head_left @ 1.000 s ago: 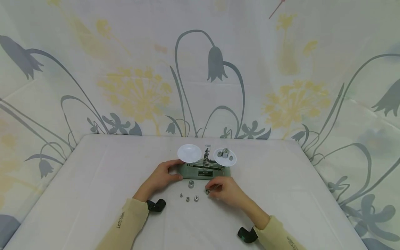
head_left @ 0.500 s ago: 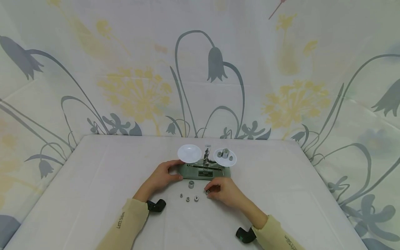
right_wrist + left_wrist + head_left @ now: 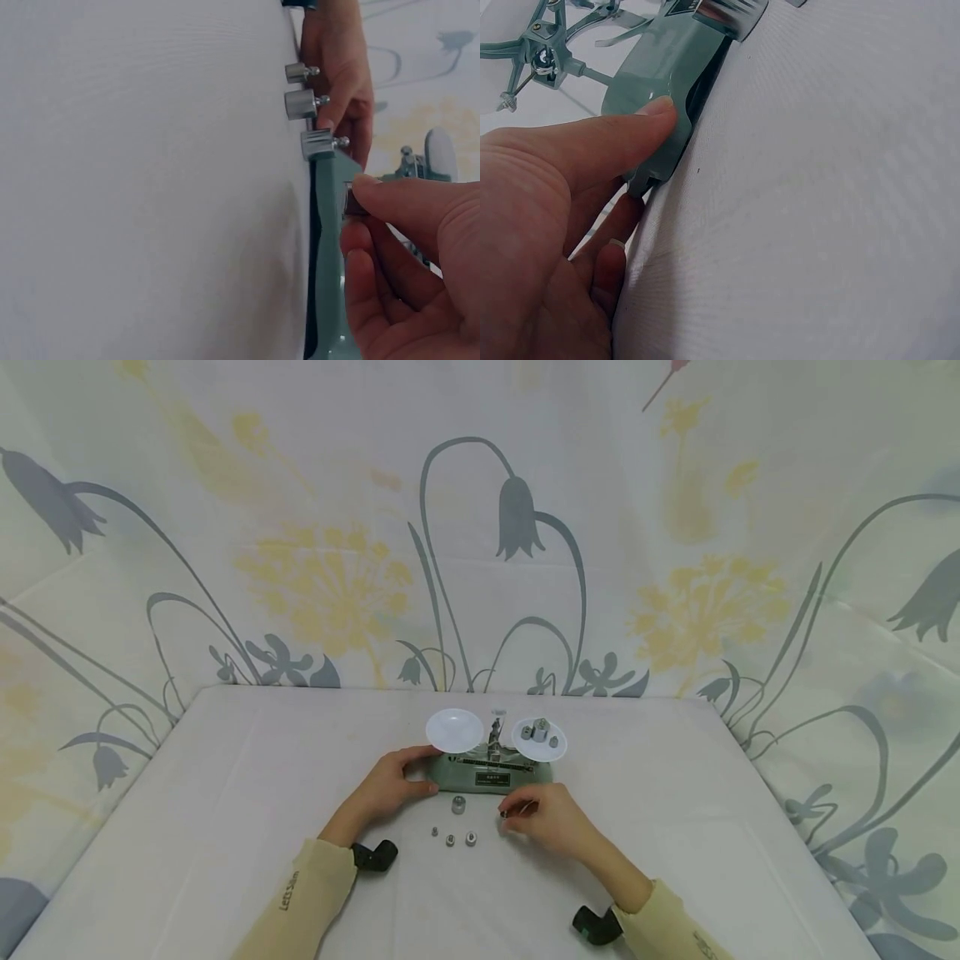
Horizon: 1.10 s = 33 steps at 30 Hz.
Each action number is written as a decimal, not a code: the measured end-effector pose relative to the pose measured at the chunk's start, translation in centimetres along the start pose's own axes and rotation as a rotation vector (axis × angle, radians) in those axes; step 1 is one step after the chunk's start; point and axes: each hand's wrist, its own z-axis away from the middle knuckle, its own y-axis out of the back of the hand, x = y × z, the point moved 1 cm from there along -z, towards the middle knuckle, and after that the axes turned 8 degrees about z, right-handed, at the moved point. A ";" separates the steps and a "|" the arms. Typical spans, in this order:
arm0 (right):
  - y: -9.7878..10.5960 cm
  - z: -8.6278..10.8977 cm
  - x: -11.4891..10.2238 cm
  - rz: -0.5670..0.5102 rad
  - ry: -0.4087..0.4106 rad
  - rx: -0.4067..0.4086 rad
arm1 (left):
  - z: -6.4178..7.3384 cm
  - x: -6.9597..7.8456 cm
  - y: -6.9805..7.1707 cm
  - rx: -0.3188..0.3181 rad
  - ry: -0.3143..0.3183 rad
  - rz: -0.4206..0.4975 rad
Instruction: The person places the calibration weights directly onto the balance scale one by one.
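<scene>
A green pan balance (image 3: 453, 775) stands mid-table. My left hand (image 3: 386, 783) grips the left end of its base, the thumb (image 3: 656, 109) on top and the other fingers partly hidden beyond. In front of the balance, my right hand (image 3: 553, 820) pinches a small metal weight (image 3: 351, 202) between thumb and fingertips. Seen from the right wrist, that weight is held off the cloth. The left pan (image 3: 453, 731) carries nothing. On the right pan (image 3: 536, 754) stand a large weight (image 3: 541, 729) and two smaller ones.
Between my hands a larger knobbed weight (image 3: 458, 805) stands close to the base. Nearer me are three smaller weights, the rightmost weight (image 3: 471, 838) the biggest of them. White cloth (image 3: 225, 827) covers the table, and a flower-printed curtain (image 3: 337, 527) hangs behind.
My right hand shifted slightly left, then back right and a little away from me, lifting the pinched weight. The left hand and the balance have stayed put.
</scene>
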 end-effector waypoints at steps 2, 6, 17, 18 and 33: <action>0.5 0.1 -0.2 -0.007 0.015 0.012 | 0.0 0.0 0.0 -0.003 0.000 0.004; 1.6 0.3 -0.7 -0.015 0.031 0.019 | 0.0 0.0 0.0 -0.003 -0.002 0.009; 4.7 0.8 -1.8 0.041 0.085 0.077 | 0.0 0.0 -0.1 -0.001 -0.007 0.006; 5.0 0.9 -1.8 0.046 0.089 0.087 | 0.0 0.0 0.0 -0.001 -0.008 0.005; 9.0 -0.3 -2.2 0.118 0.066 0.231 | 0.0 -0.1 0.0 -0.002 -0.012 -0.002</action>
